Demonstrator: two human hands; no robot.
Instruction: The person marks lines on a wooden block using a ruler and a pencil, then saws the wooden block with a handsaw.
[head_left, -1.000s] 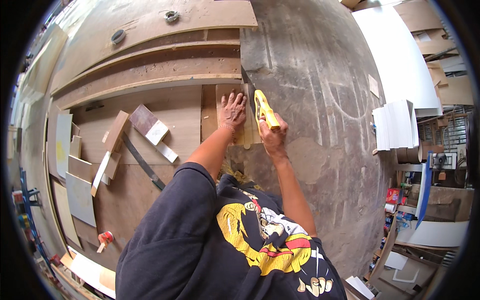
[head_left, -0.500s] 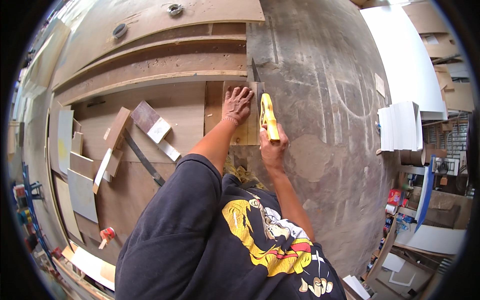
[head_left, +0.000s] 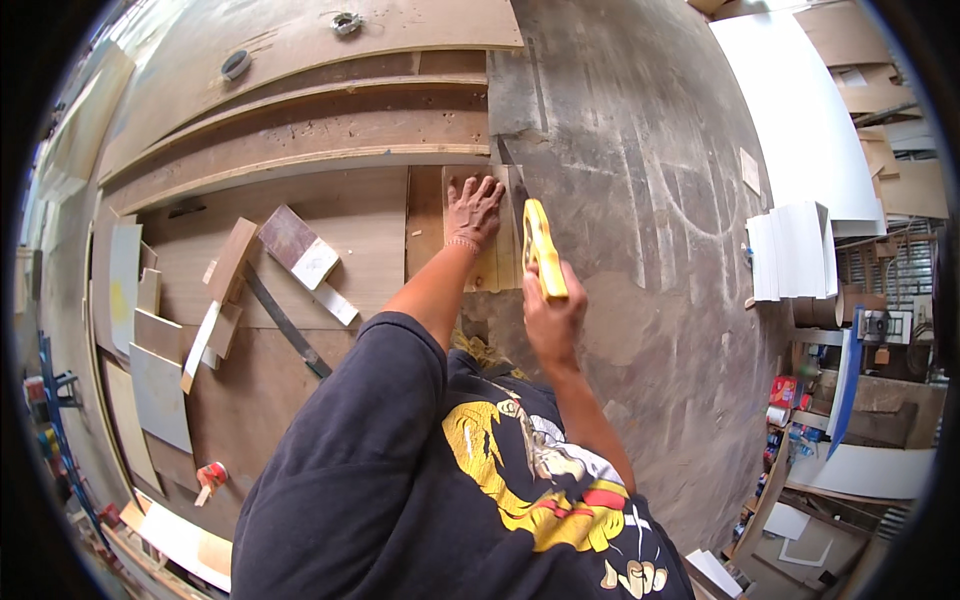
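Observation:
My left hand (head_left: 474, 213) lies flat, fingers a little apart, on a light brown wooden board (head_left: 492, 272) at the right end of the worktable. Wrapped round the yellow handle of a hand saw (head_left: 540, 245) is my right hand (head_left: 553, 318), just right of that board. The saw's dark blade runs away from me along the board's right edge; I cannot tell how deep it sits in the wood. A darker brown wooden strip (head_left: 424, 222) lies just left of the board.
Wood offcuts (head_left: 232, 262), a two-toned block (head_left: 300, 247) and a dark metal strip (head_left: 286, 312) lie to the left. Long planks (head_left: 350, 118) stretch across the far side, with two rolls of tape (head_left: 236, 65) beyond. Stacked white panels (head_left: 792, 252) stand at the right.
My right hand has drawn the saw back toward me and slightly to the right. My left hand stays pressed on the board. The whole view has shifted slightly.

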